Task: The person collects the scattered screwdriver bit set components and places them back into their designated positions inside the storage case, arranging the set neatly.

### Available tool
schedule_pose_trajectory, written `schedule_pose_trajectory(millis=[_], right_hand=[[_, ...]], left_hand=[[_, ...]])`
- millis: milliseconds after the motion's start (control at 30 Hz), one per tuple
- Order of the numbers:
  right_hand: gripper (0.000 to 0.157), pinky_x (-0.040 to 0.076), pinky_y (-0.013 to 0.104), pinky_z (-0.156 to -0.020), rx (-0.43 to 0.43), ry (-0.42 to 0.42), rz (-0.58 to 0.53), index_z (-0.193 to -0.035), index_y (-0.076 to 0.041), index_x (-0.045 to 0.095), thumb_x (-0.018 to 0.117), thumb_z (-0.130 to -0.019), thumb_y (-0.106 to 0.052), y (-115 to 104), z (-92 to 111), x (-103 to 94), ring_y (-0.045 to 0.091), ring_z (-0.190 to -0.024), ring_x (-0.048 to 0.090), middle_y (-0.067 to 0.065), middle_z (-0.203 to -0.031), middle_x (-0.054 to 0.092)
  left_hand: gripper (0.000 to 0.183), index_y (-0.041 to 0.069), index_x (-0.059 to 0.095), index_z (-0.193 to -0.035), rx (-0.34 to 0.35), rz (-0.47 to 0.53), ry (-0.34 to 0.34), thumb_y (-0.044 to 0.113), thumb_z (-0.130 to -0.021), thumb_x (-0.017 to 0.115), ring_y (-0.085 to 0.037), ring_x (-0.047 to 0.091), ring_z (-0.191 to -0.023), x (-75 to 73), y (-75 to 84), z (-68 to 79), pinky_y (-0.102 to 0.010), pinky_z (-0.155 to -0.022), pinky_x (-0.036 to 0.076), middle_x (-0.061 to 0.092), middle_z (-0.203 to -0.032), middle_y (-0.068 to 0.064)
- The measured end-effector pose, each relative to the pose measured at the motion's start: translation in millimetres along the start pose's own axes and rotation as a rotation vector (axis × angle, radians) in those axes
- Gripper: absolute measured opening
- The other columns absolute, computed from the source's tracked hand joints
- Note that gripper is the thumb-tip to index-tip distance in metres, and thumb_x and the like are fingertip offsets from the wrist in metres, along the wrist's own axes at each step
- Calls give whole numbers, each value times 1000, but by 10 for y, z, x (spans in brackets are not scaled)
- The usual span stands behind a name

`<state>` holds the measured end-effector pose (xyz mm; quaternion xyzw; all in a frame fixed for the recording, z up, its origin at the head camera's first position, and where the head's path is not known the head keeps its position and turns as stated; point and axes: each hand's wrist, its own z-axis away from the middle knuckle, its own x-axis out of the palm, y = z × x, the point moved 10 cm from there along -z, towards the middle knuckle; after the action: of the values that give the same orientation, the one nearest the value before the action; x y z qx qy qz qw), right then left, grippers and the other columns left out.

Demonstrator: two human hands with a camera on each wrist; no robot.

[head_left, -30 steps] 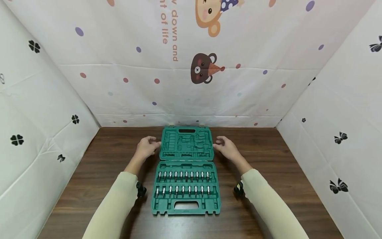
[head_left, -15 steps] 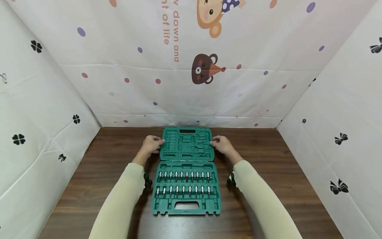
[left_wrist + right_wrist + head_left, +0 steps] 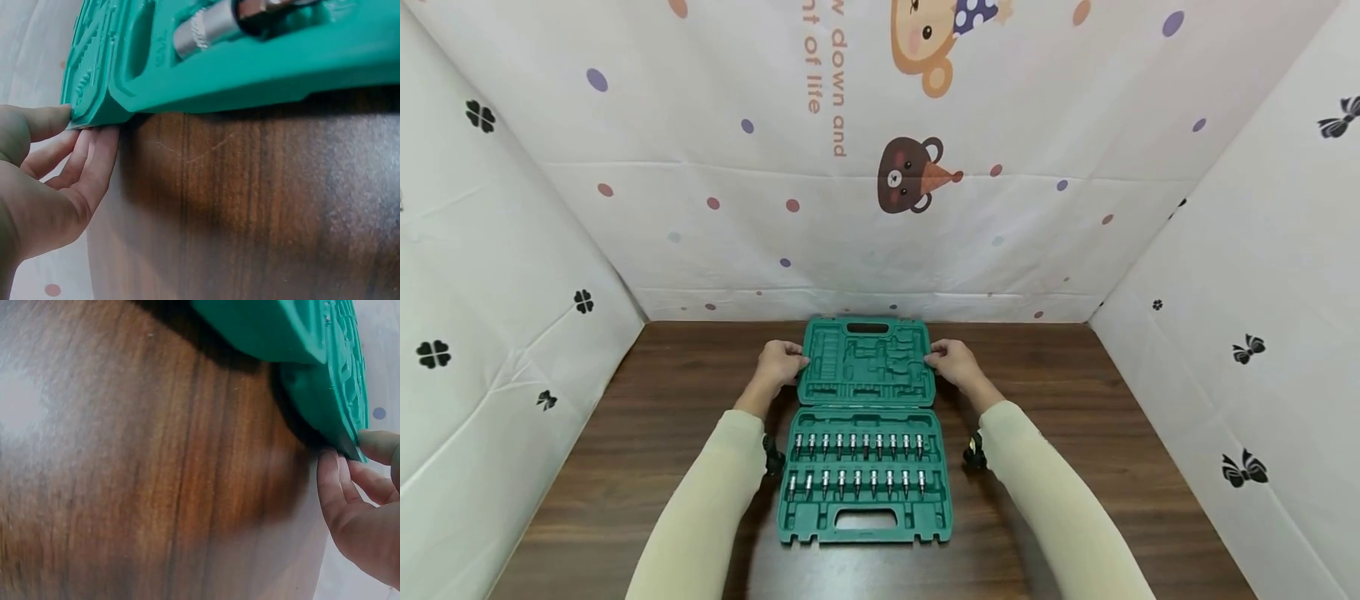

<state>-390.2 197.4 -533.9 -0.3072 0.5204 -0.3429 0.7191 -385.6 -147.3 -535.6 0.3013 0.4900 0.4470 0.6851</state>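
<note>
A green plastic tool case lies unfolded on the table, its lid (image 3: 887, 392) at the back and its base (image 3: 816, 523) in front. Two rows of silver socket bits (image 3: 853, 446) fill slots in the base. At the lid's left edge my left hand (image 3: 777, 363) pinches the rim, thumb on the inner face and fingers beneath, as the left wrist view shows. My right hand (image 3: 955, 362) grips the opposite edge the same way; its thumb (image 3: 378, 445) lies on the inner side in the right wrist view. The lid's moulded recesses hold no bits.
The dark wooden table (image 3: 1060, 467) extends to both sides of the case. Close behind the lid rises a white patterned cloth wall (image 3: 775, 242), with more cloth at left and right. A dark wrist camera (image 3: 772, 455) sits on the left wrist.
Both hands have moved inward from beside the lid and now grip its side edges. The lid's far edge appears slightly raised. The base stays in place.
</note>
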Motion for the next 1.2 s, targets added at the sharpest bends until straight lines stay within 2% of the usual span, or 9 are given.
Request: schedule_pose_trajectory(millis=[300, 433, 633, 867, 1067, 1200], right_hand=[[43, 56, 48, -99, 6, 19, -19, -147, 1, 52, 57, -107, -14, -82, 24, -85, 36, -117, 66, 23, -136, 61], [42, 57, 46, -98, -21, 44, 0, -145, 2, 54, 59, -106, -12, -142, 58, -153, 36, -117, 66, 24, -135, 62], [42, 57, 47, -97, -62, 67, 24, -143, 2, 55, 62, -104, -9, -253, 133, -270, 37, -120, 64, 24, -135, 62], [43, 56, 51, -98, -130, 108, 39, -143, 0, 53, 64, -103, -10, -376, 193, -397, 38, -123, 63, 23, -136, 61], [41, 57, 49, -98, -203, 166, 49, -140, 3, 54, 65, -101, -7, -442, 259, -502, 38, -122, 64, 25, -133, 62], [40, 57, 48, -97, -220, 205, 49, -138, 2, 54, 66, -101, -7, -461, 297, -576, 37, -120, 64, 23, -131, 63]], left_hand=[[36, -2, 58, -139, 12, 36, 19, 9, -105, 59, -38, 59, -125, -29, 88, 11, -48, -93, 60, 56, -139, -23], [32, -1, 60, -135, 49, 15, 36, 11, -105, 59, -38, 62, -119, -62, 168, 64, -47, -90, 60, 59, -133, -22], [29, 2, 66, -128, 100, -26, 92, 11, -101, 66, -34, 67, -106, -138, 276, 109, -45, -82, 62, 64, -120, -18], [29, 3, 67, -125, 191, -68, 159, 10, -98, 71, -32, 68, -95, -188, 449, 157, -38, -72, 63, 66, -117, -16], [30, 0, 66, -125, 288, -106, 216, 7, -97, 71, -35, 67, -103, -201, 619, 254, -44, -80, 62, 68, -117, -19], [29, 1, 66, -124, 323, -110, 243, 6, -96, 72, -35, 67, -105, -194, 679, 294, -47, -84, 60, 68, -117, -19]])
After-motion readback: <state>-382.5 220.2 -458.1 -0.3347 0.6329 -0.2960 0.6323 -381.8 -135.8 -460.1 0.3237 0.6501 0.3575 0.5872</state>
